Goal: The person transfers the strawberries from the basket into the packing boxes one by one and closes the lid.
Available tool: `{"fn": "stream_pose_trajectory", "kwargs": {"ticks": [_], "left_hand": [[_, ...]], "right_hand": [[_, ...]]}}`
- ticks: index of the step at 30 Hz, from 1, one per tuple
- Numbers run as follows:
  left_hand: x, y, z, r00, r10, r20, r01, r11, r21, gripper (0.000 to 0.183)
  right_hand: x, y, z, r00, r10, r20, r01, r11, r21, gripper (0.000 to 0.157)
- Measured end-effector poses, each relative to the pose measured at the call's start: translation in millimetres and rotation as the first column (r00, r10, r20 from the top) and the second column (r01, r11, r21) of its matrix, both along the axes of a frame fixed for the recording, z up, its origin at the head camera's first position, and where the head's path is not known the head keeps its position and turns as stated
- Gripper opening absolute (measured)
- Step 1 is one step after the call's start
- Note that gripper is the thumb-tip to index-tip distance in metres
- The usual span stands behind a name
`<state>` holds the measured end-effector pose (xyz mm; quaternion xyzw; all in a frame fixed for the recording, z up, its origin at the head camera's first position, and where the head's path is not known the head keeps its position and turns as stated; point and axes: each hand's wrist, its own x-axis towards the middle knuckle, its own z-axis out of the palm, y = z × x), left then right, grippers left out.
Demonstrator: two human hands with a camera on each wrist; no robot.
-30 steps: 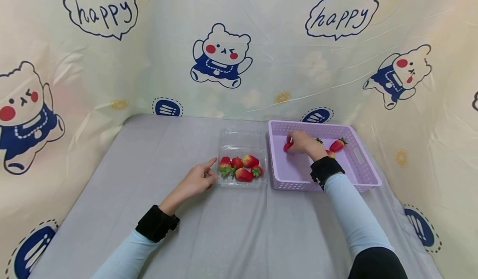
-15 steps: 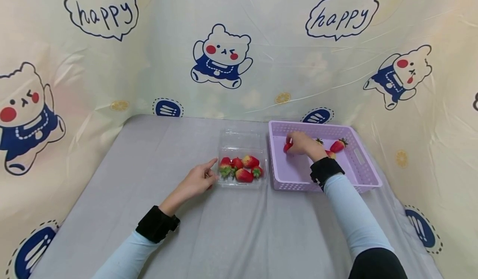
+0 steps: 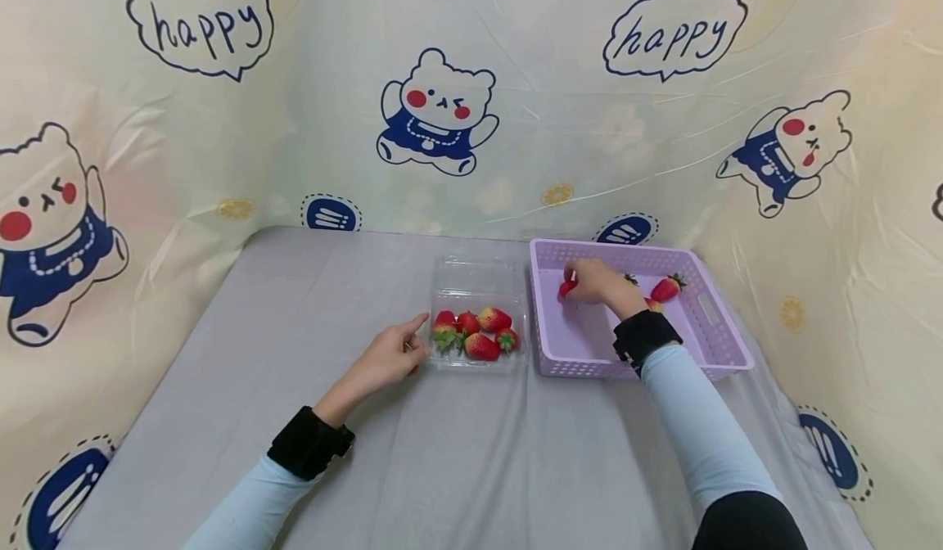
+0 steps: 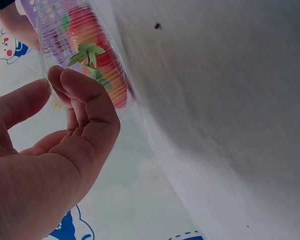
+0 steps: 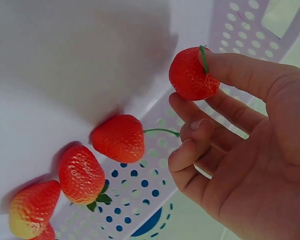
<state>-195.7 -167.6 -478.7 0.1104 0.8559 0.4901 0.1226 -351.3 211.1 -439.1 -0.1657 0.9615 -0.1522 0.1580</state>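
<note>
My left hand (image 3: 389, 353) is at the left side of a clear plastic clamshell box (image 3: 479, 363), whose lid is folded back. In the left wrist view, the thumb and fingertips pinch the box's rim (image 4: 44, 60). Several red strawberries (image 3: 482, 346) with yellowish patches and green leaves lie inside it. Over the lilac basket (image 3: 589, 366), my right hand (image 3: 598, 280) pinches one red strawberry (image 5: 190, 74) between thumb and fingers, its green stem beside the thumb. More strawberries (image 5: 119, 139) lie in the basket, partly hidden by the right hand in the head view.
The basket has perforated walls and stands just right of the box, with a narrow gap between them. Grey cloth (image 3: 442, 460) covers the table. A curtain (image 3: 317, 108) printed with bears rises behind and at both sides.
The strawberry in the right hand has shifted very slightly in the fingers. Both arms and the box otherwise stay in place.
</note>
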Motion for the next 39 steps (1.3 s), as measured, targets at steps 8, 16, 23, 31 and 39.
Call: {"fn": "stream_pose_trajectory", "kwargs": {"ticks": [8,16,23,31,39], "left_hand": [[1.1,0,-0.2,1.0,0.001,0.001,-0.001,1.0,0.001,0.067],[0.7,1,-0.8,1.0,0.006,0.008,-0.006,1.0,0.005,0.067],[0.2,1,-1.3,1.0,0.008,0.014,-0.008,1.0,0.007,0.068],[0.5,1,1.7,1.0,0.002,0.001,-0.002,1.0,0.003,0.067],[1.3,1,2.0,1.0,0.012,0.013,-0.012,1.0,-0.014,0.067]], "right_hand": [[6.7,-7,10.8,0.999,0.017,-0.027,-0.016,0.999,0.03,0.033],[10.6,-13,21.5,1.0,0.021,-0.022,-0.019,0.998,0.054,0.035],[18.5,-17,31.4,0.999,0.026,-0.044,-0.023,0.997,0.073,0.037],[27.8,-21,40.5,0.997,0.052,-0.053,-0.048,0.996,0.077,0.038],[35.9,-24,43.4,0.996,0.058,-0.066,-0.053,0.996,0.067,0.035]]}}
